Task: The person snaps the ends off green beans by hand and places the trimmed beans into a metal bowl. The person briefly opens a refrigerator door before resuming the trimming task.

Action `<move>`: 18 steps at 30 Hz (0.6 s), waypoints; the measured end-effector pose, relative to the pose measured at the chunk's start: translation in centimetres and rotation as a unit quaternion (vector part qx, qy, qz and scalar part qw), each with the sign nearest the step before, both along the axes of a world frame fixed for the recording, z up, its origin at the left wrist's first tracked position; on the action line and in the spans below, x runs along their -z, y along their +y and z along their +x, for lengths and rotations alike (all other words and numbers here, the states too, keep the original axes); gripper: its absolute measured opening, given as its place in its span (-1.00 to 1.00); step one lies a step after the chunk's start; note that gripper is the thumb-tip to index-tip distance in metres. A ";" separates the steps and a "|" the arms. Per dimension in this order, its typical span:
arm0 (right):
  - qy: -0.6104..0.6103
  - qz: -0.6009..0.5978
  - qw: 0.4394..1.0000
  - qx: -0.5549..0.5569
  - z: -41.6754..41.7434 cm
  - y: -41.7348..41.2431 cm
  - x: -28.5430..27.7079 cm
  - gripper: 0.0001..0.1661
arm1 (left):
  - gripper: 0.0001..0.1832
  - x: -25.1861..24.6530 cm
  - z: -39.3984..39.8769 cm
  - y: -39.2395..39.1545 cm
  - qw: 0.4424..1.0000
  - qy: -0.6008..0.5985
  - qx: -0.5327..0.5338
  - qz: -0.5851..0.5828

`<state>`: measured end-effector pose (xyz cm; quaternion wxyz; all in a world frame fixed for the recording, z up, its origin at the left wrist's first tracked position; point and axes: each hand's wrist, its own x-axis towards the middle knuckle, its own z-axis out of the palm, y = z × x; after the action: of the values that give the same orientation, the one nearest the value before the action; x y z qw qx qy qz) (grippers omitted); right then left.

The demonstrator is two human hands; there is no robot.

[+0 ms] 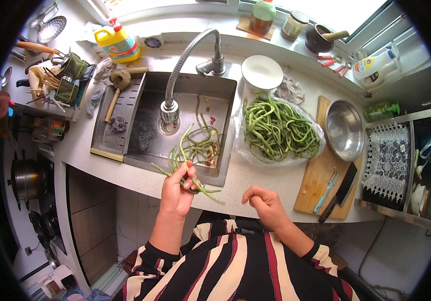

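My left hand grips several long green beans over the front edge of the sink; their ends stick out on both sides of the fingers. To the right, my right hand hovers near the counter's front edge with fingers curled in and nothing visible in them. More beans lie in the steel sink among reddish and pale scraps. A large heap of long beans fills a clear plastic bag on the counter right of the sink.
A cleaver and a blue-handled peeler lie on a wooden cutting board, beside a steel bowl. Behind the bag stands a white bowl. A flexible faucet arches over the sink. Scouring pads sit at left.
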<state>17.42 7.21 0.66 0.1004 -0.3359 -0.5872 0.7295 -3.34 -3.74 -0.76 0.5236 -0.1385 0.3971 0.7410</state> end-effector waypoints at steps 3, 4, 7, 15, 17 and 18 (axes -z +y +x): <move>-0.022 0.161 0.985 0.062 -1.8 1.4 -1.9 -0.74 | -0.83 -1.6 -0.2 -0.3 0.994 0.016 0.110 -0.010; -0.034 0.221 0.973 0.058 -2.5 2.2 -3.2 -0.71 | -0.82 -2.1 -0.3 -0.5 0.991 0.040 0.123 -0.030; 0.025 0.430 0.900 0.062 -4.4 4.6 -3.5 -0.61 | -0.79 -3.2 -0.4 -1.1 0.982 0.083 0.164 -0.041; -0.087 0.559 0.820 -0.087 -6.1 4.8 0.6 -0.78 | -0.81 -4.3 -1.1 -1.9 0.971 0.132 0.192 -0.063; -0.060 0.554 0.829 -0.049 -6.4 4.8 1.8 -0.88 | -0.82 -4.0 -1.3 -2.4 0.973 0.130 0.184 -0.054; -0.046 0.542 0.839 -0.027 -6.6 4.7 2.3 -0.89 | -0.82 -4.0 -1.4 -2.6 0.971 0.135 0.189 -0.060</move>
<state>10.79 11.93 -1.59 0.2197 -0.2445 -0.9017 0.2808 -4.70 -6.35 3.23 0.5862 0.0087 0.5270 0.6153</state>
